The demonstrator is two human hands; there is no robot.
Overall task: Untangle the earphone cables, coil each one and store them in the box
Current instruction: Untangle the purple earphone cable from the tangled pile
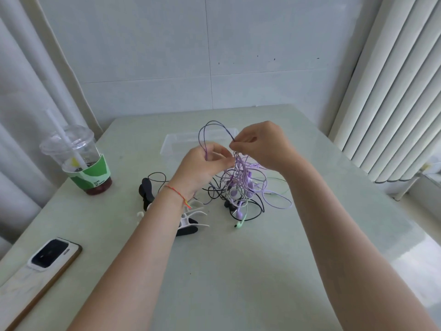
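A tangle of earphone cables (241, 187), purple, black, white and pale green, lies mid-table and is partly lifted. My left hand (200, 166) pinches a purple cable below a raised loop (214, 130). My right hand (260, 145) pinches the other side of that loop at its fingertips, above the tangle. Purple strands hang from both hands down into the pile. A green earbud (239, 224) rests on the table at the pile's near edge. The clear plastic box (171, 144) stands just behind my hands, partly hidden by them.
A plastic cup (78, 158) with a straw and green sleeve stands at the left. A phone (45, 261) lies face down near the left front edge. Black and white cable clips (191, 218) lie under my left wrist. Vertical blinds (393, 91) hang at the right.
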